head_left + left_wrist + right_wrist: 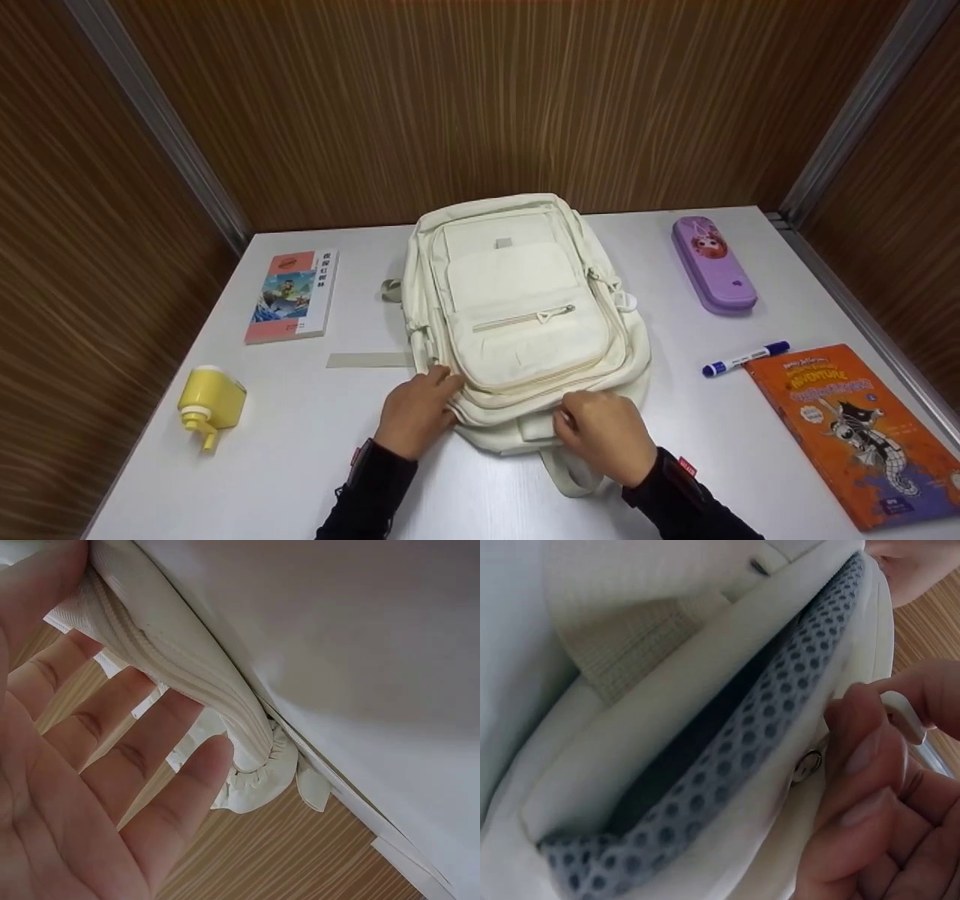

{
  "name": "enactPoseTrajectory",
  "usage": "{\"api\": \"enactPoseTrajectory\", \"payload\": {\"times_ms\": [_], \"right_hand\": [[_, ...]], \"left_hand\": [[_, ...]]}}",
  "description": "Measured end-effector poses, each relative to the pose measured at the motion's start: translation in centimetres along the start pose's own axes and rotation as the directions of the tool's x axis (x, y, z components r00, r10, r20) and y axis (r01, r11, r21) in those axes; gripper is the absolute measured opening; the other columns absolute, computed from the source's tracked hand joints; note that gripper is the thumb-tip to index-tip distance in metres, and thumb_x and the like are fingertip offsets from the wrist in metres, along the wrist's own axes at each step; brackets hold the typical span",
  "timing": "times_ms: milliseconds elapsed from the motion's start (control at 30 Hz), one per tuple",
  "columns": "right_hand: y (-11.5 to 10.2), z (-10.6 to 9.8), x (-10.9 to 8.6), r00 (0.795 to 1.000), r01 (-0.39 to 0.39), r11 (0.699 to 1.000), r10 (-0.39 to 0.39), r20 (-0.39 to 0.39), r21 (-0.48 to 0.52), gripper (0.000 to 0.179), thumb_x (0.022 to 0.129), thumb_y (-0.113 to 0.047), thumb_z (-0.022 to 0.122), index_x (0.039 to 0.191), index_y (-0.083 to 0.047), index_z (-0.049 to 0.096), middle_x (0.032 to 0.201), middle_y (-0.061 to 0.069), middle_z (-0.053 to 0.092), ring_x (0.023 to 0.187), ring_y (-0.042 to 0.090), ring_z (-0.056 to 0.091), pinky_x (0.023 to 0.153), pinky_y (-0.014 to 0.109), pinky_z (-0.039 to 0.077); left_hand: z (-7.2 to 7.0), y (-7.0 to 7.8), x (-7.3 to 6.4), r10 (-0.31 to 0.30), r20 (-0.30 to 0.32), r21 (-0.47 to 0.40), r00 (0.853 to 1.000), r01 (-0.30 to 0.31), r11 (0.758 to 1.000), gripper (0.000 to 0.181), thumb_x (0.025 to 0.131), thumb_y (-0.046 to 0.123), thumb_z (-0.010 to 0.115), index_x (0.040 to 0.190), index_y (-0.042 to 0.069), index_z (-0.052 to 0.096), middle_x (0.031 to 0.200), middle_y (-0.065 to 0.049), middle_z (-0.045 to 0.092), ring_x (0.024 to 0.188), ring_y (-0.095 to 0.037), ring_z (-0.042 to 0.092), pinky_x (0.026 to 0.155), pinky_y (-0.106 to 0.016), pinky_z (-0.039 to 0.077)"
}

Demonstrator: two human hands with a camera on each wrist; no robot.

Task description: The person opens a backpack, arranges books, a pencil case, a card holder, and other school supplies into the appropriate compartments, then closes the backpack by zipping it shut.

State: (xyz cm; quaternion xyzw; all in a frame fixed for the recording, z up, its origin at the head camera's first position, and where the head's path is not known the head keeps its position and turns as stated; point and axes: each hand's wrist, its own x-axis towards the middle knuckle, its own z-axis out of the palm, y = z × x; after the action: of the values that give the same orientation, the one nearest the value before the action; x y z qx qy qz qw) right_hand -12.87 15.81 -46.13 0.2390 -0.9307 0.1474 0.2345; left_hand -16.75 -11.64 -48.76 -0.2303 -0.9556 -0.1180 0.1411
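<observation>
A cream backpack (517,277) lies front up on the white table, its bottom towards me. At its lower left edge my left hand (420,409) touches the fabric. In the left wrist view, that hand's fingers (135,757) are fairly straight, and the thumb meets the layered edge. My right hand (607,431) is at the bottom edge with curled fingers. Seen from the right wrist, it pinches a pale zipper pull (904,716) near a small metal ring (808,765). Beside it gapes an opening lined with grey dotted mesh (742,735). The compartment's inside is dark.
To the left are a paperback book (289,296) and a yellow pencil sharpener (211,401) with a crank. On the right lie a purple pencil case (712,266), a blue-and-white marker (746,358) and an orange book (855,435). Wood-patterned panels (487,105) enclose the table.
</observation>
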Motion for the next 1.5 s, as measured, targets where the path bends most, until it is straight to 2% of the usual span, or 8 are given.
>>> {"api": "enactPoseTrajectory", "payload": {"times_ms": [267, 633, 867, 1067, 1200, 1300, 1400, 1500], "right_hand": [[-0.8, 0.4, -0.1, 0.999, -0.002, 1.0, 0.002, -0.038, -0.001, 0.036, 0.074, -0.013, 0.072, 0.058, -0.021, 0.042, 0.053, -0.014, 0.038, 0.047, 0.004, 0.036, 0.043, 0.023, 0.029], [-1.8, 1.3, -0.2, 0.998, 0.024, 0.999, -0.022, -0.065, 0.029, 0.032, 0.075, -0.015, 0.074, 0.061, -0.02, 0.046, 0.056, -0.012, 0.041, 0.049, 0.005, 0.039, 0.045, 0.022, 0.031], [-2.8, 2.0, 0.0, 0.994, 0.079, 0.996, -0.075, -0.08, 0.044, 0.029, 0.075, -0.016, 0.073, 0.061, -0.021, 0.048, 0.056, -0.013, 0.043, 0.053, 0.006, 0.042, 0.047, 0.022, 0.036], [-3.0, 2.7, 0.1, 0.98, 0.147, 0.989, -0.142, -0.137, 0.025, 0.029, 0.072, -0.014, 0.075, 0.061, -0.02, 0.049, 0.054, -0.012, 0.044, 0.051, 0.007, 0.044, 0.048, 0.024, 0.037], [-3.1, 3.0, 0.1, 0.966, 0.2, 0.98, -0.195, -0.172, 0.012, 0.027, 0.069, -0.012, 0.076, 0.062, -0.019, 0.051, 0.054, -0.01, 0.048, 0.05, 0.008, 0.049, 0.05, 0.027, 0.041], [-3.2, 3.1, 0.2, 0.965, 0.21, 0.977, -0.204, -0.163, 0.021, 0.025, 0.07, -0.012, 0.076, 0.064, -0.019, 0.053, 0.056, -0.009, 0.05, 0.052, 0.009, 0.052, 0.053, 0.028, 0.043], [-3.0, 2.8, 0.2, 0.978, 0.178, 0.982, -0.17, -0.118, 0.063, 0.026, 0.073, -0.012, 0.074, 0.063, -0.019, 0.052, 0.056, -0.011, 0.048, 0.053, 0.007, 0.05, 0.053, 0.027, 0.042], [-2.6, 2.1, 0.2, 0.992, 0.119, 0.986, -0.113, -0.057, 0.117, 0.025, 0.075, -0.012, 0.072, 0.064, -0.021, 0.052, 0.057, -0.014, 0.044, 0.053, 0.003, 0.044, 0.051, 0.024, 0.038]], "left_hand": [[0.4, 0.8, 0.2, -0.01, -0.033, 0.042, 0.999, 0.011, 0.999, 0.032, 0.072, 0.016, 0.076, 0.101, 0.021, 0.063, 0.092, 0.0, 0.058, 0.07, -0.023, 0.057, 0.049, -0.029, 0.037], [0.5, 1.9, 0.4, 0.001, -0.129, 0.133, 0.992, 0.016, 0.991, 0.024, 0.069, 0.011, 0.073, 0.087, 0.016, 0.058, 0.085, -0.001, 0.056, 0.061, -0.025, 0.057, 0.042, -0.034, 0.04], [0.7, 3.2, 0.8, 0.001, -0.111, 0.148, 0.994, 0.016, 0.989, 0.025, 0.069, 0.016, 0.076, 0.087, 0.017, 0.058, 0.087, 0.0, 0.059, 0.059, -0.022, 0.056, 0.041, -0.031, 0.038], [0.8, 4.1, 0.7, -0.005, -0.093, 0.19, 0.996, 0.023, 0.982, 0.028, 0.068, 0.021, 0.079, 0.086, 0.017, 0.058, 0.09, 0.001, 0.061, 0.057, -0.021, 0.056, 0.04, -0.031, 0.038], [1.1, 4.4, 0.7, 0.011, -0.124, 0.225, 0.992, 0.017, 0.974, 0.03, 0.068, 0.025, 0.08, 0.086, 0.017, 0.058, 0.087, 0.002, 0.06, 0.055, -0.02, 0.055, 0.039, -0.03, 0.037], [1.4, 4.6, 0.6, 0.031, -0.159, 0.247, 0.987, 0.01, 0.969, 0.03, 0.067, 0.028, 0.08, 0.084, 0.017, 0.057, 0.084, 0.002, 0.059, 0.053, -0.019, 0.054, 0.038, -0.029, 0.036], [1.2, 4.4, 0.5, 0.044, -0.164, 0.228, 0.985, -0.006, 0.974, 0.03, 0.067, 0.031, 0.08, 0.084, 0.018, 0.058, 0.085, 0.002, 0.06, 0.054, -0.019, 0.055, 0.038, -0.03, 0.036], [0.6, 3.6, 0.3, 0.054, -0.088, 0.117, 0.995, -0.044, 0.992, 0.032, 0.068, 0.031, 0.08, 0.091, 0.018, 0.061, 0.088, 0.002, 0.059, 0.061, -0.018, 0.057, 0.044, -0.029, 0.04]]}}
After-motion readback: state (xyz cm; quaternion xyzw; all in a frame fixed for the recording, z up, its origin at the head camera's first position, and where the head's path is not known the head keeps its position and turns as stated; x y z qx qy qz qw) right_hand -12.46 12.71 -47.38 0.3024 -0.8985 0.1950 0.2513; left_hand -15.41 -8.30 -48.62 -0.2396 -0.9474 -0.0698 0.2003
